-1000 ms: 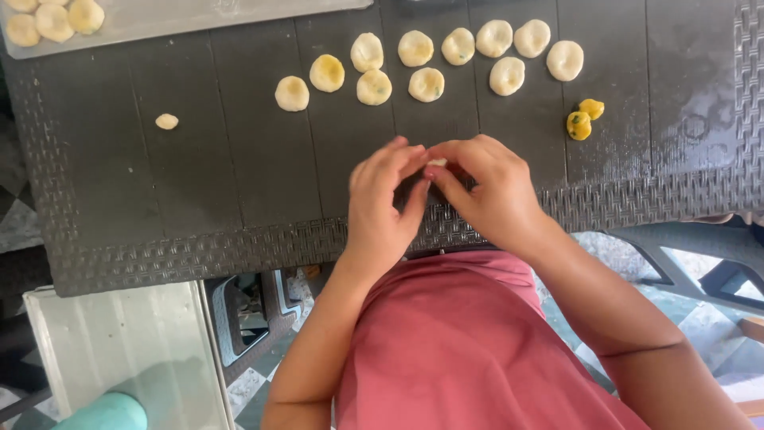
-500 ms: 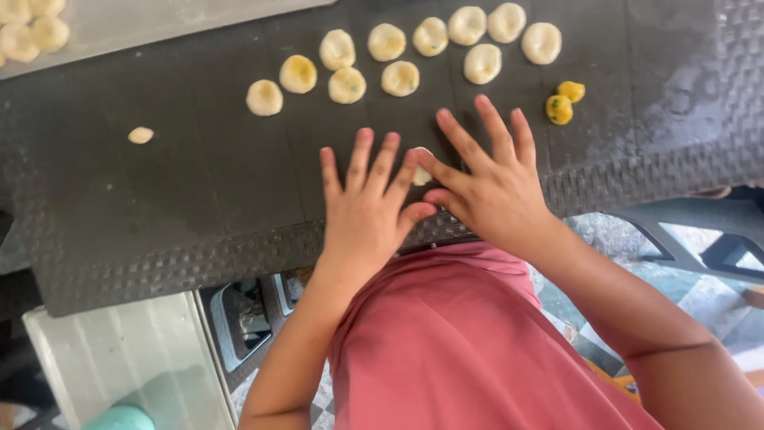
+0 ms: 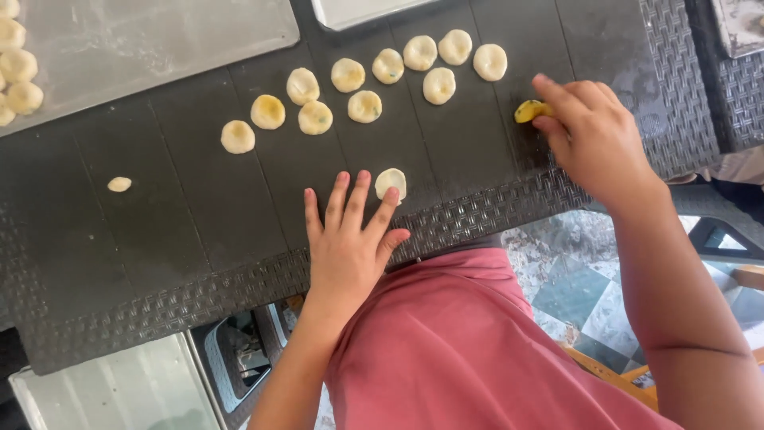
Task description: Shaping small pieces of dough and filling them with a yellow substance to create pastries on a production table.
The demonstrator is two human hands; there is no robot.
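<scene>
1. Head view: right hand (image 3: 593, 135) is out at the far right of the counter (image 3: 183, 231), fingers pinching a yellow filling lump (image 3: 529, 110) at its left edge.
2. Left hand (image 3: 346, 239) lies flat, fingers spread; the flat dough disc (image 3: 390, 183) touches its index fingertip, just beyond it. No real long axis, it's round.
3. Half a second ago both hands were together mid-counter; the right one has since swung out right.

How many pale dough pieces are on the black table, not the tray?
13. Eleven sit in a cluster up top, one piece by the left hand, one small bit far left. The right hand, pinching a yellow lump, may hide more.
</scene>
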